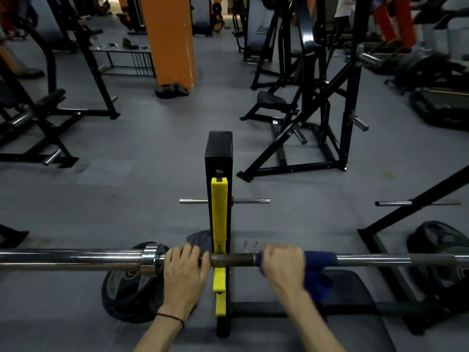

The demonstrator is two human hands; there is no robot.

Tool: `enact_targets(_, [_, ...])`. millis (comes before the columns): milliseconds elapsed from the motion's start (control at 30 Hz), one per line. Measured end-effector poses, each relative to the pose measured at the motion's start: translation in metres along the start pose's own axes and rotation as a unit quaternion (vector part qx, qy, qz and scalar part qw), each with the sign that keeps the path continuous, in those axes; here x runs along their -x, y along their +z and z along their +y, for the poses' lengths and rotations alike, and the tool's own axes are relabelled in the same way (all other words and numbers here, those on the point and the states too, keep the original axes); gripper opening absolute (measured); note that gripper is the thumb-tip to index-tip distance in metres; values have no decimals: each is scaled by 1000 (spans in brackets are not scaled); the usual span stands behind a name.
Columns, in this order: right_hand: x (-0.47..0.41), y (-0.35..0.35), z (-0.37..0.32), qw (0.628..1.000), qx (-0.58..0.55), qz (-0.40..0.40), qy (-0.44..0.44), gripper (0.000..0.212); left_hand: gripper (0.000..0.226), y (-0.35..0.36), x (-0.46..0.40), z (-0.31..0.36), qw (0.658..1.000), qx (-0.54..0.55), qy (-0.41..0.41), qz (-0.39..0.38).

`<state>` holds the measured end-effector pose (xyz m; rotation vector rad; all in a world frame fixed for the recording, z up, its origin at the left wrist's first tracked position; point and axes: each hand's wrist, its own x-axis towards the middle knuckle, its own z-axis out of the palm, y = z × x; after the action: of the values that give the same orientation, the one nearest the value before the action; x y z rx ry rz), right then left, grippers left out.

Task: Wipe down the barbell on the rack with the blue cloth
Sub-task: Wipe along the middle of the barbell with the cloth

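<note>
The barbell, lying across the near rack upright, is steadied by the left hand curled over it while the right hand grips the blue cloth wrapped around it, best drawn rightward along the shaft under firm, even pressure.

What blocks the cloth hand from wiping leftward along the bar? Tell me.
The yellow rack upright crosses the barbell just left of the right hand and blue cloth; beyond it, the left hand grips the bar.

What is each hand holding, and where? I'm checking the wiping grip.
The right hand grips the blue cloth wrapped around the barbell shaft. The left hand holds the bare bar beside its collar.
</note>
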<state>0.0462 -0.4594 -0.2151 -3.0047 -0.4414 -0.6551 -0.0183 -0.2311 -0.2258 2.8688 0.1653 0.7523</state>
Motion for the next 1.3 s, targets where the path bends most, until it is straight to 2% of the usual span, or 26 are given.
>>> enact_targets(100, [-14, -6, -60, 997, -22, 10, -70, 32, 35, 0, -1, -3, 1000, 3, 6, -11])
enact_targets(167, [-17, -5, -50, 995, -7, 3, -101, 35, 36, -1, -1, -5, 1000, 6, 12, -16])
enact_targets(233, [-10, -1, -10, 992, 20, 9, -121, 32, 35, -1, -1, -8, 1000, 10, 18, -19])
enact_targets(300, [1, 1, 40, 996, 5, 36, -81, 32, 34, -1, -1, -9, 1000, 6, 22, -12])
enact_targets(400, [11, -5, 81, 998, -34, 27, 49, 43, 33, 0, -1, -4, 1000, -5, 12, -9])
enact_targets(467, [10, -3, 59, 993, -35, 23, 111, 47, 34, 2, -1, -1, 1000, -9, -5, -8])
enact_targets(600, [2, -3, -40, 998, -59, -13, 8, 38, 35, 2, -2, 1, 1000, 0, -15, -4])
enact_targets(667, [-2, -3, -57, 995, -95, 18, -21, 39, 35, 2, -2, -2, 1000, -4, -2, -3])
enact_targets(800, [7, 3, 17, 993, -87, 52, -60, 34, 32, 1, -1, -8, 1000, 10, 24, -5])
enact_targets(933, [18, 3, 103, 993, -47, 76, 70, 42, 32, 0, -1, -5, 1000, 16, 12, 2])
enact_targets(1000, [15, 4, 85, 988, -46, 88, 117, 37, 33, 3, -2, -1, 1000, 18, -12, -1])
enact_targets(1067, [14, 8, 28, 990, -62, 94, 80, 29, 33, 4, -1, 0, 1000, 12, -15, -6])
enact_targets(1167, [4, 7, -53, 990, -127, 52, 23, 35, 32, 3, -3, -4, 1000, 9, 6, -15])
enact_targets(1233, [0, 4, -64, 990, -131, 44, -2, 39, 33, 1, -3, -8, 999, 21, 19, -18])
enact_targets(1300, [2, 6, -39, 990, -123, 57, -34, 40, 32, -2, -3, -11, 998, 48, 20, -30])
